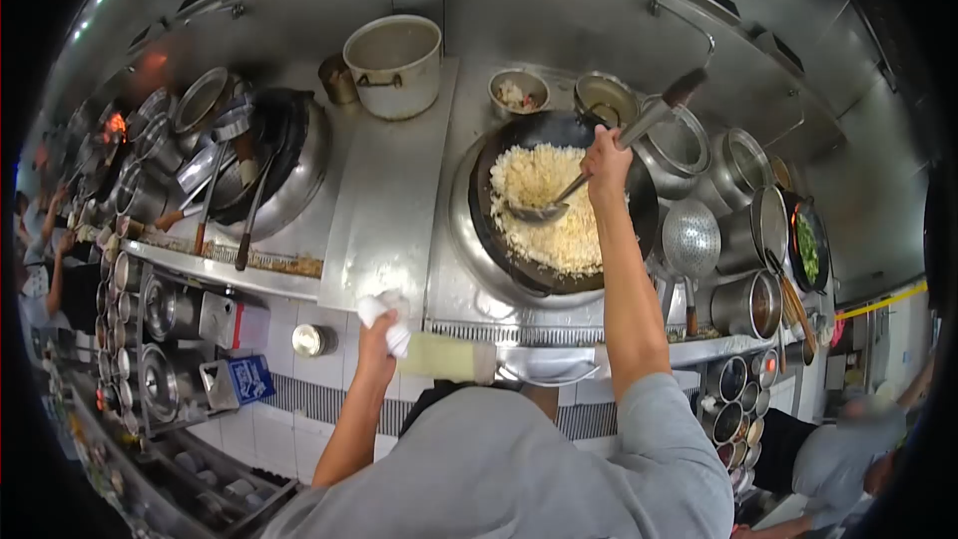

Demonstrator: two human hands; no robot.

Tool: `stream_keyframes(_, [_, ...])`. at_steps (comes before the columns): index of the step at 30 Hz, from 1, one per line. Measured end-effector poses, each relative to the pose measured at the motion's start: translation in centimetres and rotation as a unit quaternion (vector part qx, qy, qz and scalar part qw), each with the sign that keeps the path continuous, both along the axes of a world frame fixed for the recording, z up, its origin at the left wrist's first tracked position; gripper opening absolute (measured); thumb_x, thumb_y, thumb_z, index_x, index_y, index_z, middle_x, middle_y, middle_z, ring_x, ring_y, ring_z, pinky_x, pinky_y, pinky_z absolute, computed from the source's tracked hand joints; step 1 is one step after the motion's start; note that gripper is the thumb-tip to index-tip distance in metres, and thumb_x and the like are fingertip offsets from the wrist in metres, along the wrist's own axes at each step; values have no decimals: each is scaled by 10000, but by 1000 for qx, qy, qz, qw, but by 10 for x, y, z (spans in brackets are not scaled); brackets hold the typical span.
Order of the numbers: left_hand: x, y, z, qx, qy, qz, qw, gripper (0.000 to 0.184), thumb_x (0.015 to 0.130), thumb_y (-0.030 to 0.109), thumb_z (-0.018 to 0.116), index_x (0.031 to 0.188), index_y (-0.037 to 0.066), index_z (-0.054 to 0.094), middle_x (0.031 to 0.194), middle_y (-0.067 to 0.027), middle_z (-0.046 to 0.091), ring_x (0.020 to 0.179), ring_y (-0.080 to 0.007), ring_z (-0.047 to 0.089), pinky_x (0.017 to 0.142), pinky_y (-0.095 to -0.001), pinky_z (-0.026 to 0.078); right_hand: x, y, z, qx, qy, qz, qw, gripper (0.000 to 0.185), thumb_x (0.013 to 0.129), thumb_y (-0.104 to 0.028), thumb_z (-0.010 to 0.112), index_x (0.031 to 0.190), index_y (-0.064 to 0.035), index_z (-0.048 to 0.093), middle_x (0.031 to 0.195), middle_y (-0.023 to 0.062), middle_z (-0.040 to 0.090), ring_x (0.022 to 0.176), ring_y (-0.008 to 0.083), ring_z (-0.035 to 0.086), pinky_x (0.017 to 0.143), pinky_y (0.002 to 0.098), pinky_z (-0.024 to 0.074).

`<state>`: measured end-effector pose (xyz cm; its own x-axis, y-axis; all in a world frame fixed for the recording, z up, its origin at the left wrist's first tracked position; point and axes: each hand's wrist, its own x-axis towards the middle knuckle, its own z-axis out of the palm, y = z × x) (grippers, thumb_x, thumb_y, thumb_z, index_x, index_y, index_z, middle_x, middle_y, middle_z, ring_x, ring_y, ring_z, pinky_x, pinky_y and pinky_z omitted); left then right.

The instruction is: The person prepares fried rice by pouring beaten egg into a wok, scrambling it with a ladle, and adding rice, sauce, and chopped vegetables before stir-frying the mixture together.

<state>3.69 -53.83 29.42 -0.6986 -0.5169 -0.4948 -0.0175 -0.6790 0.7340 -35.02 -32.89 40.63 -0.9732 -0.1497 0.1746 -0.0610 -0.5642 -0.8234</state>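
My right hand is wrapped round the metal shaft of a long ladle, its dark handle pointing up and right. The ladle's bowl rests among fried rice in a large black wok on the stove. My left hand grips a crumpled white cloth near the counter's front edge, left of the wok. Behind the wok stands a metal bowl with food pieces in it.
A tall pot stands at the back. Another wok with ladles lies left. On the right are a perforated skimmer, a pot and a pan of greens. Other people work at far left and lower right.
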Motion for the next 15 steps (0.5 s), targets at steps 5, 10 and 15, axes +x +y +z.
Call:
stream_keyframes(5, [26,-4,-11,5,9,25,1000,388,855,114,572,1226,39,487,1050,-95,598,931,-216,613,793,-362,527,-13,-29,-18,102,62,-49,992,329,903,-96,593,690,-143,347,501,-45,313,371,74,285,358,261,253])
stream_keyframes(10, [-3,13,-6,120,-3,18,993,341,866,101,587,1191,48,497,1017,-86,611,888,-223,625,769,-372,535,-16,-22,22,81,90,-112,986,259,877,-104,624,722,-120,417,486,-39,339,371,77,326,356,268,271])
stream_keyframes(15, [-23,56,-20,104,-49,-79,990,370,857,106,602,1209,49,501,1030,-85,617,878,-214,621,746,-356,531,-43,-20,-18,324,106,-68,938,265,886,-115,607,691,-109,426,497,-22,404,392,89,391,385,265,314])
